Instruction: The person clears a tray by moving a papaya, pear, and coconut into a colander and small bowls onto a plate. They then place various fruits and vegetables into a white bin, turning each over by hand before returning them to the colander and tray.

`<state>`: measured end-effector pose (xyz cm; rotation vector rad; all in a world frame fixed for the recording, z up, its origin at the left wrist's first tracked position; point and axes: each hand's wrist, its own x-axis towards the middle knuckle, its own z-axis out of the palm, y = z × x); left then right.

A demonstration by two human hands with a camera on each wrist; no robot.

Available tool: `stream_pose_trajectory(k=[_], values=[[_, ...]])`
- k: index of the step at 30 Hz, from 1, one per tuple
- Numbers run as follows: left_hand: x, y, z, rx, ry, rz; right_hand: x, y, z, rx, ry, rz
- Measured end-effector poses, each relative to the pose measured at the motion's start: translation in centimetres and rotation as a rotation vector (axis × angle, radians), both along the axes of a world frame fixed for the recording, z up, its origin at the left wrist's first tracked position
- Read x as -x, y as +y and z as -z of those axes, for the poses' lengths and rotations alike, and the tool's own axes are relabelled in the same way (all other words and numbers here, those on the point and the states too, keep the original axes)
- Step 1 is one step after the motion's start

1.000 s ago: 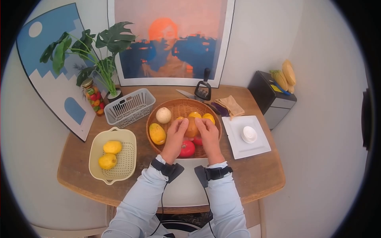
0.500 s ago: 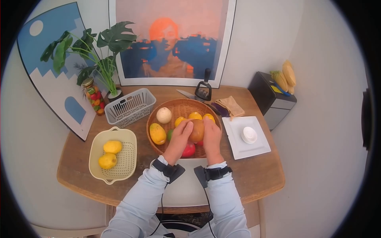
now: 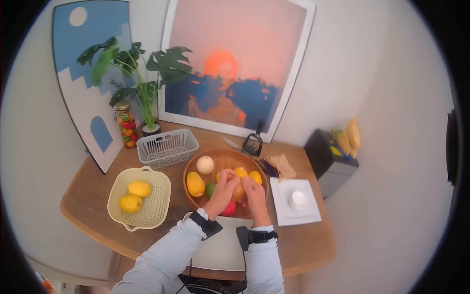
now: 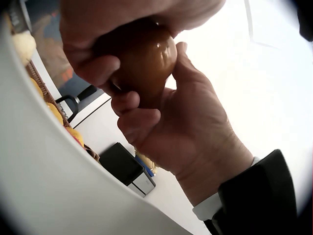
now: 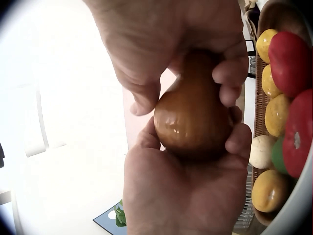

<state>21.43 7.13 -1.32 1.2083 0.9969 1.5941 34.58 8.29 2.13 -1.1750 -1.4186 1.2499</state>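
Note:
Both hands hold a glossy brown, pear-shaped squash [image 5: 195, 112] between them, raised over the near side of a round wicker basket [image 3: 230, 159]. My left hand [image 3: 223, 191] cups its broad end, with fingers and thumb bent around it, as the right wrist view shows. The narrower end is in my right hand [image 3: 256, 197], whose fingers and thumb curl around it. Fingers hide much of the squash in the head view. Around it in the basket lie a red vegetable [image 3: 228, 209], a yellow fruit [image 3: 195, 184], a cream ball-shaped one [image 3: 205, 165], a green one and several smaller yellow ones.
A pale yellow colander [image 3: 161, 210] with two yellow fruits stands at left, a grey basket [image 3: 166, 149] behind it. To the right are a white square plate [image 3: 308, 215] bearing a small white bowl, a brown cloth and a black-handled tool [image 3: 253, 144]. A white board [image 3: 220, 245] lies under the forearms.
The head view has tilted and shifted, so the table sits lower. Both hands keep hold of the squash; their fingers have shifted around it, and less of it shows between them than half a second ago.

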Motion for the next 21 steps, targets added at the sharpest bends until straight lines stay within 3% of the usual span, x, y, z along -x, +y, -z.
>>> stream_pose_trajectory(k=[2, 5, 7, 8, 10, 12, 17, 21], values=[[0.0, -0.2, -0.4, 0.047, -0.027, -0.06, -0.1, 0.1, 0.8, -0.117, -0.045, -0.072], [1.1, 0.9, 0.5, -0.01, -0.062, 0.069, -0.3, 0.2, 1.5, -0.246, -0.143, -0.108], [1.5, 0.0, -0.4, 0.105, -0.08, 0.18, -0.5, -0.5, 0.6, -0.374, -0.278, -0.097], [1.8, -0.6, -1.1, 0.175, -0.062, 0.25, -0.8, -1.0, 0.1, -0.28, -0.312, -0.111], [2.1, -1.1, -2.3, 0.268, 0.132, 0.378, -1.3, -2.6, -1.7, -0.311, -0.621, -0.116], [2.2, -1.4, -2.3, 0.246, 0.379, 0.474, -2.0, -3.4, -1.8, -0.279, -0.66, -0.198], [1.8, -2.1, -1.5, 0.09, 0.811, 0.43, -2.5, -7.0, -3.0, -0.199, -0.746, -0.23], [1.8, -4.5, -1.9, -0.065, 0.968, 0.386, -2.8, -8.5, -2.3, -0.176, -0.812, -0.344]])
